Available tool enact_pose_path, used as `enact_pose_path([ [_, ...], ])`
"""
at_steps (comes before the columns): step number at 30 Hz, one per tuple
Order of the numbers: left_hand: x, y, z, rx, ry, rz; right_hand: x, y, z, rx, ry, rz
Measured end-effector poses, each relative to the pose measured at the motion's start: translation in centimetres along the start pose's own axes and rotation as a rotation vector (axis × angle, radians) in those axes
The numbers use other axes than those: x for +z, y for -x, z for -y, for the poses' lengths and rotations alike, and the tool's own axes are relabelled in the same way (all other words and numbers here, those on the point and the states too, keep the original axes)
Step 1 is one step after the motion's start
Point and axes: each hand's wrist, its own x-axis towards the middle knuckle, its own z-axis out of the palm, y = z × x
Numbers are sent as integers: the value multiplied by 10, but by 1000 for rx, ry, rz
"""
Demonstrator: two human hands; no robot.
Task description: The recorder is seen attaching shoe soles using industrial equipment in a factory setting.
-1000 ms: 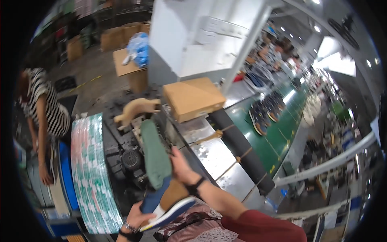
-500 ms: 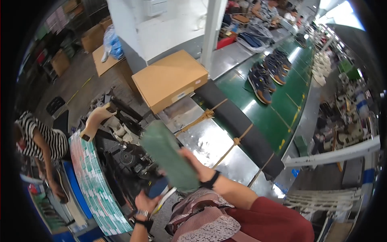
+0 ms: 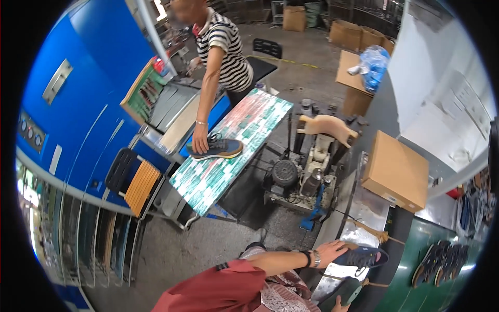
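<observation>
My left hand (image 3: 332, 252) lies over the heel of a dark blue shoe (image 3: 366, 256), which rests on its side on a shiny metal table (image 3: 358, 208). That wrist wears a black band and a silver one. At the bottom edge only the fingertips of my right hand (image 3: 338, 304) show, against a green shoe sole (image 3: 347, 290) that they seem to hold. The rest of that hand is cut off.
A co-worker in a striped shirt presses a hand on a grey shoe (image 3: 217, 148) on a patterned table (image 3: 249, 119). Between us stands a machine (image 3: 291, 179) with a tan shoe last (image 3: 327, 126). A cardboard box (image 3: 397, 171) and a green conveyor (image 3: 416, 249) with shoes lie right.
The view has swung left toward the co-worker. The green sole, held high before, is now low at the bottom edge, and the blue shoe lies on the metal table under my left hand.
</observation>
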Motion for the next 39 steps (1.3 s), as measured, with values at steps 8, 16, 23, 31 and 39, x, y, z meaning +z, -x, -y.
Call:
enact_pose_path([
  [8,-218,176,182,-335,-272,-265,12,-22,-29,325,30,-309],
  [16,-428,275,401,-690,-806,-255,50,-37,129,86,189,-323],
  [23,-462,276,463,-999,-433,190,107,32,160,35,147,220],
  [31,-418,297,412,-911,-402,-169,128,67,150,361,-28,354],
  [39,-324,232,194,-336,-192,104,201,4,185,803,-1045,928],
])
